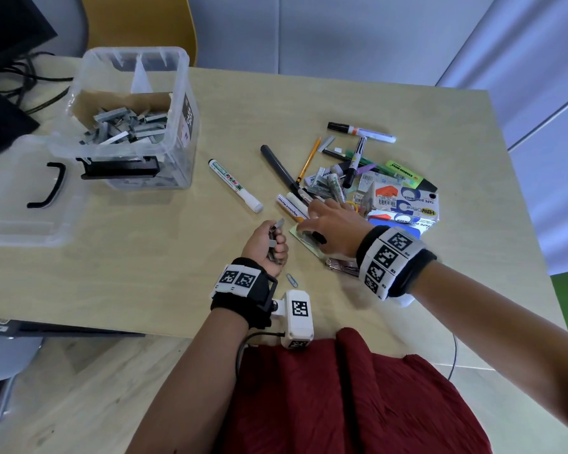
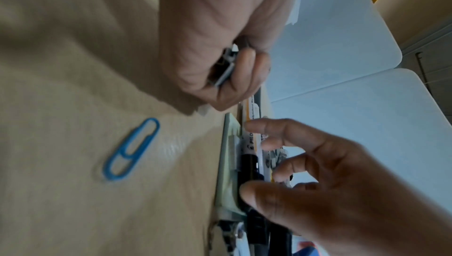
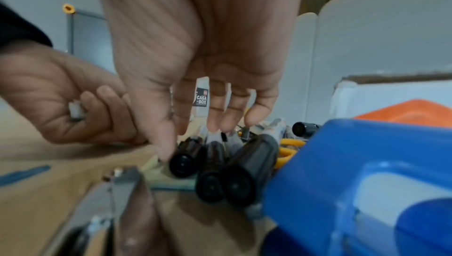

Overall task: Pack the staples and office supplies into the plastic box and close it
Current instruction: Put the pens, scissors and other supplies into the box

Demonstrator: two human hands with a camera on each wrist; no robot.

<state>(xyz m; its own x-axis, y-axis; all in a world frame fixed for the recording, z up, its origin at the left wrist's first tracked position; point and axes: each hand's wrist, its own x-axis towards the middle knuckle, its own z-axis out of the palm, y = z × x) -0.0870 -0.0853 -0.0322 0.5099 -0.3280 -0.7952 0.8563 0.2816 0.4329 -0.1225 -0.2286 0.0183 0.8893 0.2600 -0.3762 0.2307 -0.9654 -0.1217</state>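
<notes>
The clear plastic box (image 1: 181,103) stands open at the back left, with a heap of staple strips (image 1: 125,126) in it. My left hand (image 1: 274,240) rests on the table in front of me and grips a bundle of staple strips (image 1: 276,226), also seen in the left wrist view as staple strips (image 2: 223,72). My right hand (image 1: 312,216) hovers with spread, straight fingers over the near edge of the supplies pile (image 1: 368,181). In the right wrist view its thumb touches a black marker cap (image 3: 182,165) and the fingers (image 3: 227,113) hold nothing.
The box's clear lid (image 1: 23,194) with a black handle lies left of the box. A green-labelled marker (image 1: 235,185) lies alone mid-table. A blue paper clip (image 1: 292,279) and a metal stapler (image 1: 341,267) lie near my wrists. Blue tape dispenser packs (image 1: 404,211) sit right of my hand.
</notes>
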